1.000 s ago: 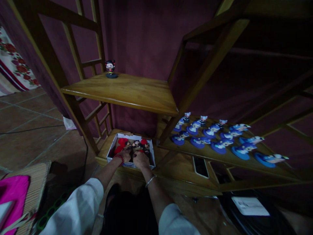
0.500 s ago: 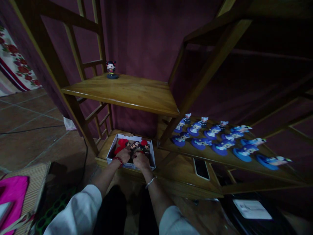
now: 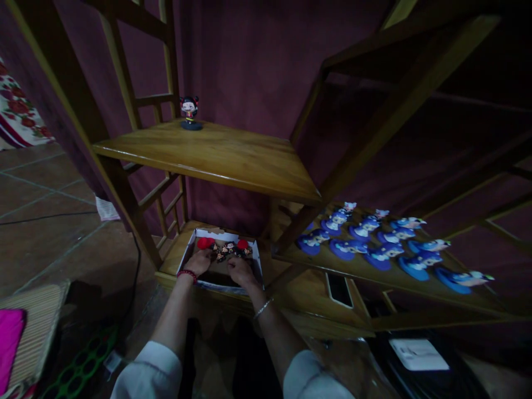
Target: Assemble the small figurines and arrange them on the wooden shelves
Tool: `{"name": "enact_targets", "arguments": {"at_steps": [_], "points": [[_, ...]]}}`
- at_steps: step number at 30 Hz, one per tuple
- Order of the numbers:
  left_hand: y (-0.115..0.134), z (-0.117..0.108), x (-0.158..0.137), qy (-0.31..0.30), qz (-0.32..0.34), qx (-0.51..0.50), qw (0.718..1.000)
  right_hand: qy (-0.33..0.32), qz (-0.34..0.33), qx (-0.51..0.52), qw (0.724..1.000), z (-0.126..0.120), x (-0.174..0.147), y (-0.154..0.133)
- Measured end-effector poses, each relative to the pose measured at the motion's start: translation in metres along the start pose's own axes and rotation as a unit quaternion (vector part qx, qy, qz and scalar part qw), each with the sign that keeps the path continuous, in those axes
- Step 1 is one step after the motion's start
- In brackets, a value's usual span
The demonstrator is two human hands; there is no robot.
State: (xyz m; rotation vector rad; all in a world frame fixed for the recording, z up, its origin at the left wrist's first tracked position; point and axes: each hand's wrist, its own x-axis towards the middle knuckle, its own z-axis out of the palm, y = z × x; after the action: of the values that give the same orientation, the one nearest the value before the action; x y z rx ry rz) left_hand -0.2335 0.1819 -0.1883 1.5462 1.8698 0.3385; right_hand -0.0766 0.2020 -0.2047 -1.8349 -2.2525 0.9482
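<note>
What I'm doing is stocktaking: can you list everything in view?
Shelf unit: one, brown, centre
Box: one, white, lower shelf
Small figures: several, dark, in box
Red items: two, red, in box
Lone figurine: one, black, upper shelf
Blue figurines: about eleven, blue, right shelf
Dark figurines: two visible, dark, farther back
Phone: one, black, right of box
Curtain: one, purple, behind
Floral cloth: one, white, far left
Paper: one, white, left
Cable: some, black, left
Mat: one, tan, lower left
Cloth: one, pink, on mat
Rack: one, green, lower left
Panel: one, white, lower right
Left hand: one, red bracelet, in box
Right hand: one, silver bracelet, in box
Sleeves: two, white, bottom
</note>
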Motion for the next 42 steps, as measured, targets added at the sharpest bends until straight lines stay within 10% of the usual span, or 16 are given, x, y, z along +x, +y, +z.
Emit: {"name": "enact_targets", "arguments": {"at_steps": [6,42], "points": [[0.0,-0.009,0.0,-0.013,-0.013,0.035,0.999,0.101,0.018,-0.033,0.994,-0.005,0.025,-0.004],[-0.004,0.014,0.025,0.005,0.073,-0.087,0.993,0.108,0.037,-0.128,0.985,-0.006,0.062,-0.014]]}}
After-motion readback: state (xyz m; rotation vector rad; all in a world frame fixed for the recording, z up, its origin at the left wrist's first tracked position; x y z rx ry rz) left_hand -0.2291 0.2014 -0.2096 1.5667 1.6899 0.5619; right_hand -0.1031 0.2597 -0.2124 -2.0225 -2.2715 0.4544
